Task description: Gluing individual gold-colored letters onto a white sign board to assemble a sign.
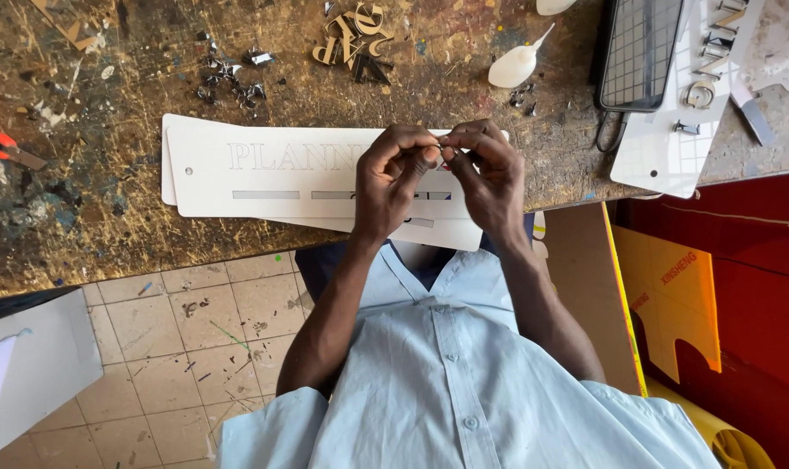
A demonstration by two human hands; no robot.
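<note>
Your view is evenly lit by soft, diffuse daylight. Just under your hands [438, 169], the white sign plate [273, 178] reads bright but keeps its detail. Shadows beneath your grip are faint and soft-edged. Focus is sharp at your fingertips. Well right of the grip, the orange sheet [672, 295] shows saturated colour. Straight lines bow slightly toward the frame edges.

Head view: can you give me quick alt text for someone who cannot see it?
Both hands, left hand and right hand, pinch a tiny piece together above a white sign plate on a scarred wooden workbench. A white glue bottle lies beyond.
</note>
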